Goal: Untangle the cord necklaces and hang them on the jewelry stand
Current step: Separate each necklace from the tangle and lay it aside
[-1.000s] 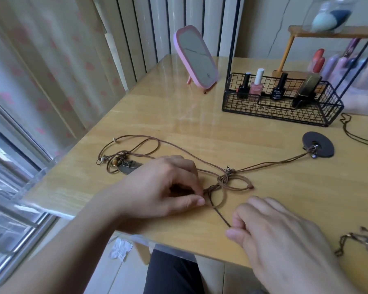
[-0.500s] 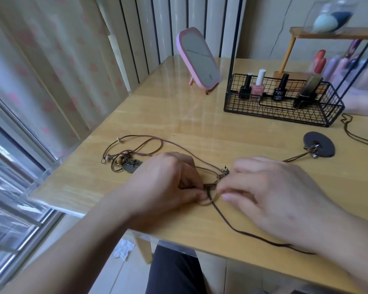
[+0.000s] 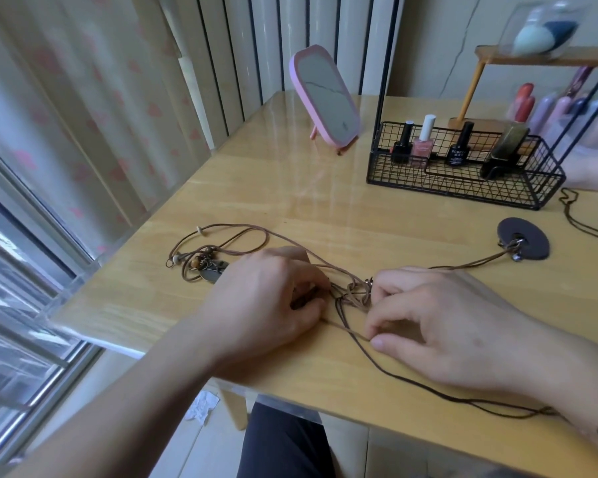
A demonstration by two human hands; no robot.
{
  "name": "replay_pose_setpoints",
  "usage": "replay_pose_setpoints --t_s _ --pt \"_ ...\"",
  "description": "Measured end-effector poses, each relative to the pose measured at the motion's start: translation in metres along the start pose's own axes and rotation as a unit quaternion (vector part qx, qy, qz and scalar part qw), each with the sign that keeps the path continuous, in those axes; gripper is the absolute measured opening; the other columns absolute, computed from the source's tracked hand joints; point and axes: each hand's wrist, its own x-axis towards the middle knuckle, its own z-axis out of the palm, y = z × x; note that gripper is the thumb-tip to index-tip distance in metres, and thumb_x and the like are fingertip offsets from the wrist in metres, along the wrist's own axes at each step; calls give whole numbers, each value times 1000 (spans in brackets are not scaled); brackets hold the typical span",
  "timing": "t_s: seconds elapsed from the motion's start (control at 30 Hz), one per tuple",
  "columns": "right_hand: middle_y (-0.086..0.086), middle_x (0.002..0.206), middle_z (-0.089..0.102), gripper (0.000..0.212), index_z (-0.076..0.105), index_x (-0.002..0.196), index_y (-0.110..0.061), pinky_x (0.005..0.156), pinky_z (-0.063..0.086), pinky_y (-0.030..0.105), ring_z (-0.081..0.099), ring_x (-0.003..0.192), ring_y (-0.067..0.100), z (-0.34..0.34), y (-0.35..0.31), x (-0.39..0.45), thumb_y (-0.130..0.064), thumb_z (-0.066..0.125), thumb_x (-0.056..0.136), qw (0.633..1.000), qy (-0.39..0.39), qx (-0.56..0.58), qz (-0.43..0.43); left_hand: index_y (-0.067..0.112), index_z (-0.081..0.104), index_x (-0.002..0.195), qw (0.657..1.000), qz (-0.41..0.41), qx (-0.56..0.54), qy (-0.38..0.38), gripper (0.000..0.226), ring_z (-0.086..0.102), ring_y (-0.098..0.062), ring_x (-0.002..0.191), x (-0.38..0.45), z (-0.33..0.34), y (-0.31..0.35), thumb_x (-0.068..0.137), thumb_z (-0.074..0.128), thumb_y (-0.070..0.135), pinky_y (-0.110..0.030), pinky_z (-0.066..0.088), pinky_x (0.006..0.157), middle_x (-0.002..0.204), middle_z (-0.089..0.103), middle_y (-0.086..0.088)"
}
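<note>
Brown cord necklaces [image 3: 351, 294] lie tangled on the near part of a glossy, pale wooden table [image 3: 290, 188], their thin round strands crossing in a tight knot between the two hands. From the knot a lighter tan strand loops away to the left, ending in a cluster of small wooden beads [image 3: 201, 258] and a dull metal pendant partly hidden by the left hand. Another strand runs right to a flat dark disc pendant [image 3: 523, 238] with a metal ring at its hole. A darker, thinner cord trails from the knot toward the near edge, passing under the right wrist.

The left hand [image 3: 266, 298] rests on the table with its fingers curled, thumb and fingertips pinching the cords at the knot's left side. The right hand [image 3: 439, 319] has its fingers bent, with thumb and forefinger closed on a strand just right of the knot.

Farther back stands a black wire basket [image 3: 463, 177] holding small nail polish bottles [image 3: 423, 143], glass with black and white caps. Left of it a pink-framed mirror [image 3: 325, 98] with rounded corners leans tilted on its foot. A second dark cord [image 3: 580, 219] lies at the right edge.
</note>
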Motion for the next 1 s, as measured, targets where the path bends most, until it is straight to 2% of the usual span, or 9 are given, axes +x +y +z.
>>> replay_pose_setpoints --t_s 0.23,0.37,0.47,0.57,0.67,0.77,0.87,0.93,1.0 --pt "-14 78 51 35 59 74 -25 70 38 29 51 82 5 -6 -9 17 -54 49 92 996 19 -70 51 39 69 112 1000 -13 -11 -18 34 53 -3 80 0 0 2 79 63 43 -28 50 71 88 53 18" --pt "-19 80 42 12 64 91 -41 51 20 20 45 78 5 -9 -3 38 -44 67 80 987 67 -110 -91 42 66 101 999 2 -18 -29 22 50 -4 80 0 -1 3 79 66 43 -21 43 70 85 50 16" --pt "-14 92 50 27 71 101 -45 51 23 21 44 84 4 -9 12 51 -36 80 77 982 -16 -81 -171 43 67 104 1000 8 -20 -22 25 49 -2 80 0 -1 1 79 68 45 -15 36 65 84 50 16" --pt "-12 95 50 14 74 88 -38 54 32 24 32 83 -4 -5 19 57 -34 81 77 981 -4 -26 -194 45 65 112 999 12 -6 -36 35 46 -2 82 0 0 -2 78 67 51 -12 33 67 84 46 19" --pt "-7 95 50 5 69 84 -26 48 35 27 38 80 4 2 22 59 -31 71 85 971 27 -61 -229 49 62 90 998 5 -16 -52 14 47 -4 82 0 -3 2 77 67 51 -18 35 67 82 44 19" --pt "-7 101 49 10 58 86 -25 50 30 25 42 85 8 5 26 58 -29 51 93 962 45 -110 -245 53 42 67 998 9 -21 -62 29 48 -6 77 2 -6 4 76 69 50 -24 39 64 79 44 19" --pt "-10 104 51 20 47 85 -33 68 40 18 45 87 2 0 24 53 -19 42 97 979 61 112 -160 51 64 99 997 2 1 -81 23 51 -6 81 4 -8 5 77 68 54 -27 46 69 87 46 19" --pt "-2 90 60 19 47 87 -31 69 40 20 50 77 11 -9 21 50 -17 41 98 926 59 363 -92 38 64 120 996 8 30 -88 46 54 -8 86 6 -7 4 78 65 56 -30 49 74 94 50 16" --pt "-3 73 59 8 46 90 -19 57 33 23 44 65 12 -19 23 49 -20 41 96 859 45 509 -35 35 63 122 994 19 48 -99 48 54 -9 88 7 -9 6 79 63 57 -31 50 75 100 52 16"
